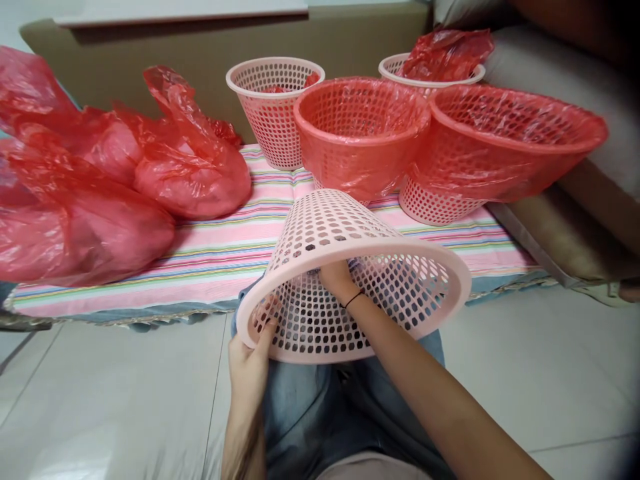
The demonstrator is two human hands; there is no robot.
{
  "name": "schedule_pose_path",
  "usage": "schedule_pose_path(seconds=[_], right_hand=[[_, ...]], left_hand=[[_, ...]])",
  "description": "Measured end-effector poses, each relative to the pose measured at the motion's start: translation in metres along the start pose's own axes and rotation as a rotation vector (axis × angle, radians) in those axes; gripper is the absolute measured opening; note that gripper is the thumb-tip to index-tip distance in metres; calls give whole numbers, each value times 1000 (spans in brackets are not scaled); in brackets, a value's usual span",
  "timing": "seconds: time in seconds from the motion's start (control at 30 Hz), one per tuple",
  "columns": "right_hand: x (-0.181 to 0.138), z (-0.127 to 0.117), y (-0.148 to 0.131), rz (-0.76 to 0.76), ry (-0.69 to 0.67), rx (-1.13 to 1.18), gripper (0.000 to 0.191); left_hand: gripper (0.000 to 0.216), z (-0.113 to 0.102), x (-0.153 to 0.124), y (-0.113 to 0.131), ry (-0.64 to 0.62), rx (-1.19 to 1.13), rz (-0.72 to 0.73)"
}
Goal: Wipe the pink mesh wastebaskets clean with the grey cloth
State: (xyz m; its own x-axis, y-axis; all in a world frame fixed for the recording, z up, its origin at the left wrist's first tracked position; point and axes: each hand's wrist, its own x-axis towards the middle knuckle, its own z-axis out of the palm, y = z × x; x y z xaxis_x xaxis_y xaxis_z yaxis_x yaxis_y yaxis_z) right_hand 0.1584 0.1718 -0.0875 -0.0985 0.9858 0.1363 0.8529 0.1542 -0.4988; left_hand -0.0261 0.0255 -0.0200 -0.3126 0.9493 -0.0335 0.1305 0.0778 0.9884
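Observation:
A pink perforated plastic basket [330, 233] lies tipped on its side over my lap, its open mouth facing me. My left hand [250, 363] pinches the basket's rim at the lower left, thumb inside. My right hand [337, 277] reaches into the basket's mouth; its fingers are hidden by the basket's wall, so what they touch cannot be made out. A thin black band circles my right wrist.
On the striped cloth [215, 257] ahead stand two baskets lined with red plastic bags [360, 127] [505, 143], and two pink baskets behind them [273, 110] [425, 73] with red bags tucked inside. A heap of loose red bags [100, 180] lies at left. White tiled floor lies below.

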Motion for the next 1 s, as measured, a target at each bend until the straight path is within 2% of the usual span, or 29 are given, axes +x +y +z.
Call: schedule_pose_path(seconds=[0.2, 0.63, 0.9, 1.0], right_hand=[[3, -4, -2, -13, -13, -23, 57], [2, 0, 4, -38, -79, -62, 49], [3, 3, 6, -43, -71, -64, 51], [2, 3, 7, -56, -61, -59, 51]], left_hand=[[40, -1, 6, 6, -90, -14, 16], [52, -1, 3, 5, -26, 1, -18], [50, -3, 4, 8, -94, 17, 10], [54, -5, 4, 9, -77, 21, -44]])
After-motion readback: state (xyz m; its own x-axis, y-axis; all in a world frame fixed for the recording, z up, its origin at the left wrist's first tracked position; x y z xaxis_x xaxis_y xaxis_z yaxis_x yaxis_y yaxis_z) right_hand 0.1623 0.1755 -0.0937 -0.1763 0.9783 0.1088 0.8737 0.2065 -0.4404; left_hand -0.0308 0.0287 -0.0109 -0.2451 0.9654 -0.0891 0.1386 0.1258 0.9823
